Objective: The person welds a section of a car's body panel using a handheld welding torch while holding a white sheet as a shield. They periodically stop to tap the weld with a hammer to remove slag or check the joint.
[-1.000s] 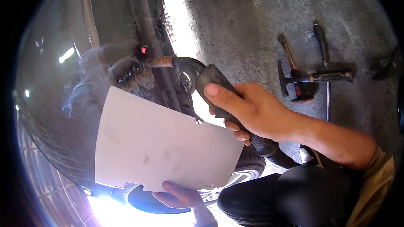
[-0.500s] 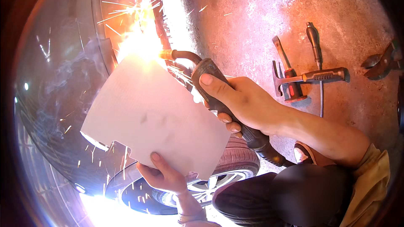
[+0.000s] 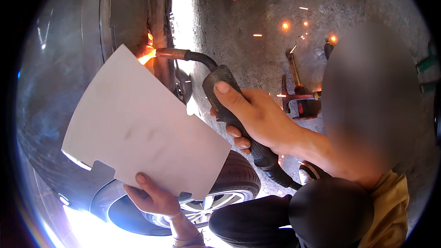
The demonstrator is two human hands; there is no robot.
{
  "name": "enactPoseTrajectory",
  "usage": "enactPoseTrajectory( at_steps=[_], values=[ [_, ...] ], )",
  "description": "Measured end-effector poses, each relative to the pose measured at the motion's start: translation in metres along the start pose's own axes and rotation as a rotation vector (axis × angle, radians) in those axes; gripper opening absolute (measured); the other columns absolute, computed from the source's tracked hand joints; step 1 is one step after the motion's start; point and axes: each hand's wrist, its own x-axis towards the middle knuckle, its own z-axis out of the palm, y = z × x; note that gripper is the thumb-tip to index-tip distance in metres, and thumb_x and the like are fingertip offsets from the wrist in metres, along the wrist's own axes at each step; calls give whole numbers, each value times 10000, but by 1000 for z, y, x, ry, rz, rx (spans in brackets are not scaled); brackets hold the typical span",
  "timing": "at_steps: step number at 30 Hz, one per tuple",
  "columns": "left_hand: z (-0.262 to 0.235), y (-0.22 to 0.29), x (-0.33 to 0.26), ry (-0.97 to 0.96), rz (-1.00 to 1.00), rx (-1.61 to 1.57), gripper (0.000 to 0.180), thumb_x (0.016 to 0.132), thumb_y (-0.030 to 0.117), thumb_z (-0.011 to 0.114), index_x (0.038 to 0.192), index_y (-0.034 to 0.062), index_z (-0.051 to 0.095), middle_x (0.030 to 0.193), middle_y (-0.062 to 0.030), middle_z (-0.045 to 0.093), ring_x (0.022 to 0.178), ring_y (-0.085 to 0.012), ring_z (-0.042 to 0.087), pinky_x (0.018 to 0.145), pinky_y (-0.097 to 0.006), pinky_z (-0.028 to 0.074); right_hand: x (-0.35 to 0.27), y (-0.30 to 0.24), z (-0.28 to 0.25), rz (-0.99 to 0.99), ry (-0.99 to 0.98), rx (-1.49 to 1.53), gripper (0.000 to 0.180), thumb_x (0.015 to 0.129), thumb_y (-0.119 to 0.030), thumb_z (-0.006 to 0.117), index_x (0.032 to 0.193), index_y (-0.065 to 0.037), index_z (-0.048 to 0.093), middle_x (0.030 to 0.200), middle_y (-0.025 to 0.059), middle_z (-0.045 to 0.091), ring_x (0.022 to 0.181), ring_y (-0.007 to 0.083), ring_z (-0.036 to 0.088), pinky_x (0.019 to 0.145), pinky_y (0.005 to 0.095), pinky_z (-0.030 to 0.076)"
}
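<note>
My right hand (image 3: 257,119) is closed round the black handle of a welding torch (image 3: 220,78), the thumb along its top. Its nozzle points left at the lower edge of a grey car body (image 3: 59,105), where a small orange spot glows against the metal seam. A cable runs down from the handle's lower end. My left hand (image 3: 156,197) grips the lower edge of a stiff white sheet (image 3: 142,119), thumb in front and the other fingers partly behind it. The sheet has notches in its lower edge. One corner reaches up close to the glow and covers part of the car body.
A car wheel (image 3: 236,174) stands below the sheet. On the concrete floor (image 3: 239,32) lie a hammer (image 3: 285,96), a chisel-like tool (image 3: 294,66) and green-handled tool parts (image 3: 427,64) at the far right. Sparks scatter over the floor. Blurred patches hide areas at right and lower right.
The bright arc and its spray of sparks have died down to a small glow. The torch and my right hand have shifted slightly left; the sheet and my left hand moved left and down.
</note>
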Motion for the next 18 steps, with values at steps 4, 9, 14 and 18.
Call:
enactPoseTrajectory(
  at_steps=[4,9,14,18],
  values=[
    [-3,-2,-6,56,5,71,483,948,393,537,1149,-45,503,974,-127,596,818,-172,582,679,-282,478,1,4,-3,19,-21,57,638,908,-633,419,903,-8,549,571,4,444,421,89,426,396,258,379],
    [-2,-2,-8,39,9,-20,484,941,394,546,1134,-47,490,953,-135,592,807,-179,581,672,-288,478,-5,-1,-2,21,-39,45,656,898,-653,413,900,-12,550,563,0,442,415,88,422,397,255,379],
    [-3,-2,-8,62,9,5,471,939,392,552,1104,-45,494,940,-131,589,799,-179,577,670,-289,477,0,0,-2,30,-39,45,659,900,-655,404,886,-14,553,554,-1,442,415,85,429,397,251,381],
    [-2,-4,-7,52,6,3,474,935,394,559,1111,-41,497,938,-130,590,796,-181,578,670,-290,476,0,-2,-2,21,-35,42,653,904,-648,406,879,-12,554,555,2,446,416,84,435,396,247,384]
  ],
)
